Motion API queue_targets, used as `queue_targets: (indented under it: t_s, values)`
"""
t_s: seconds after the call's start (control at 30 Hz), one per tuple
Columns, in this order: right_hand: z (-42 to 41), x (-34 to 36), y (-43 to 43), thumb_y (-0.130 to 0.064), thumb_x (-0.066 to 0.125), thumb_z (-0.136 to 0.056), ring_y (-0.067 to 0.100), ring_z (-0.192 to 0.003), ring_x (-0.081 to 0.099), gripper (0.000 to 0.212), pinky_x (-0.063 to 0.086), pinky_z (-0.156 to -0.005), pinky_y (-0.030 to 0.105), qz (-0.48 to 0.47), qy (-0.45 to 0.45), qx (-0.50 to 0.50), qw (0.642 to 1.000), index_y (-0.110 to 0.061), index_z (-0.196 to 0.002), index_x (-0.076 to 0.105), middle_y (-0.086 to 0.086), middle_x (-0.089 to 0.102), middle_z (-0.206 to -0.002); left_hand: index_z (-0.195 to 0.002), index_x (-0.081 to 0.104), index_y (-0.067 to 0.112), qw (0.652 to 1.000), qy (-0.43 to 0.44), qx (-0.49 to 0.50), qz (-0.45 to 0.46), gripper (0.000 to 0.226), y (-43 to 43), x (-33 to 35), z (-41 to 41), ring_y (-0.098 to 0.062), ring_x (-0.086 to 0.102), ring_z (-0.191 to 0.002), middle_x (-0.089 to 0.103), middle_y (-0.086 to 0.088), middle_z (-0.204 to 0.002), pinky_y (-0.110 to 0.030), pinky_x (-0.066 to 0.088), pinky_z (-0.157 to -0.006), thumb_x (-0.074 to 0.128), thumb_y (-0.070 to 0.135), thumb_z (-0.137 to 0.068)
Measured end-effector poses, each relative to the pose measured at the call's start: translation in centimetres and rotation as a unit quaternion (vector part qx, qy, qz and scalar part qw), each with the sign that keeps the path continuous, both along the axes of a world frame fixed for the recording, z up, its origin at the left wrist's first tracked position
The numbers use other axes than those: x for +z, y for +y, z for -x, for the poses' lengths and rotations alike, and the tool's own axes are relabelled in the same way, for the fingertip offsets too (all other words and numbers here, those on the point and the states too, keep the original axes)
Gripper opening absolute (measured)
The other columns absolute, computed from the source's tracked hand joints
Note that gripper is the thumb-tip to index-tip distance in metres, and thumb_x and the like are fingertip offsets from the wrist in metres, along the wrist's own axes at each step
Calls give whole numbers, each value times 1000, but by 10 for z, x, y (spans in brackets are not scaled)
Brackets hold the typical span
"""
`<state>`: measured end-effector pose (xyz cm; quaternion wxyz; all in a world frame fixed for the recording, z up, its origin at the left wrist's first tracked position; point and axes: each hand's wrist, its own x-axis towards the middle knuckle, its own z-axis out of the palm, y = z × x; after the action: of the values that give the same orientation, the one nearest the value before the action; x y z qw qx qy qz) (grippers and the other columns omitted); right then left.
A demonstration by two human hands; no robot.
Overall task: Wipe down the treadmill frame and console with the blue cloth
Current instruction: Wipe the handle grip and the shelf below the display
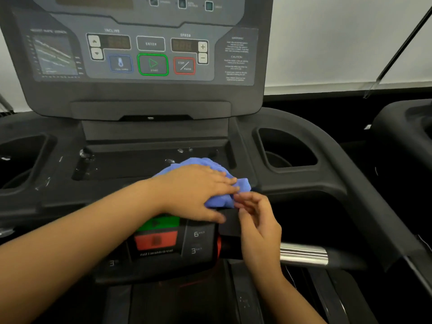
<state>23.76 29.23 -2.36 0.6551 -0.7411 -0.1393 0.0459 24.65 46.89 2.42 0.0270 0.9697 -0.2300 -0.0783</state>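
Note:
The blue cloth (211, 167) lies bunched on the treadmill's dark tray, below the upright console (149, 54). My left hand (196, 190) lies flat on top of the cloth with straight fingers, pressing it down. My right hand (257, 218) is just right of the cloth's lower corner, its fingers loosely curled and its fingertips at the cloth's edge; whether they pinch it is unclear. A lower control panel (159, 239) with a green and a red button sits under my left wrist.
Cup holders (287, 148) sit to each side of the tray, with the left cup holder (21, 157) partly shown. A chrome grip bar (304, 254) sticks out at the right. White smears mark the tray (86, 157). Another machine's edge (406, 127) is at the far right.

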Motion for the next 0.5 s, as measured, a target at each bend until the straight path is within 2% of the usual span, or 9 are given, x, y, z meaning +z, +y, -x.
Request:
queue_targets:
  t_s: [0.03, 0.07, 0.13, 0.2, 0.3, 0.4, 0.43, 0.5]
  values:
    - [2, -4, -5, 1, 52, -88, 6, -88, 65, 26, 49, -75, 15, 24, -31, 2, 999, -22, -96, 62, -10, 67, -91, -140, 39, 40, 1000, 1, -21, -13, 70, 6, 0, 0, -5, 25, -140, 32, 18, -151, -19, 11, -112, 19, 68, -79]
    - [4, -8, -9, -4, 53, -88, 6, -85, 63, 21, 49, -72, 14, 55, -62, 9, 997, -23, -95, 62, -10, 66, -89, -138, 39, 45, 1000, 5, -28, -13, 68, 10, 0, -1, -3, 22, -141, 28, 21, -152, -17, 15, -107, 17, 68, -78]
    - [5, -19, -17, -21, 49, -86, 5, -83, 59, 15, 46, -69, 14, 152, -131, 22, 979, -25, -94, 61, -14, 62, -87, -128, 46, 51, 1000, 14, -22, 6, 59, 15, 4, -3, 2, 28, -137, 32, 30, -146, -21, 35, -99, 15, 67, -80]
    - [2, -31, -24, -32, 42, -86, 4, -77, 54, 20, 44, -67, 19, 282, -214, 46, 934, -24, -91, 60, -15, 59, -83, -123, 45, 55, 999, 33, -2, 22, 46, 19, 9, -7, 9, 31, -132, 38, 37, -137, -27, 44, -90, 21, 66, -86]
    - [-2, -44, -30, -38, 39, -90, 12, -61, 51, 25, 36, -58, 27, 415, -285, 65, 862, -25, -73, 52, -10, 54, -66, -123, 39, 64, 995, 83, 35, 40, 30, 28, 13, -13, 10, 37, -126, 39, 42, -132, -29, 41, -94, 34, 61, -93]
    - [-5, -50, -31, -38, 36, -93, 14, -52, 49, 32, 32, -54, 28, 442, -319, 56, 836, -25, -66, 48, -8, 51, -56, -116, 40, 72, 979, 131, 104, 118, 35, 47, 14, -12, 7, 48, -118, 47, 40, -127, -28, 38, -102, 34, 73, -81]
    - [-6, -51, -31, -38, 36, -93, 13, -52, 49, 33, 32, -54, 28, 442, -321, 53, 836, -25, -66, 50, -8, 52, -56, -114, 46, 70, 966, 149, 128, 168, 42, 54, 13, -8, 6, 50, -117, 51, 38, -125, -29, 37, -105, 34, 79, -75]
    - [-5, -52, -30, -38, 35, -93, 12, -51, 49, 34, 32, -54, 26, 445, -327, 38, 833, -26, -67, 53, -8, 53, -56, -113, 61, 51, 933, 181, 170, 261, 53, 67, 7, -2, 3, 53, -118, 59, 27, -123, -32, 35, -109, 43, 78, -72]
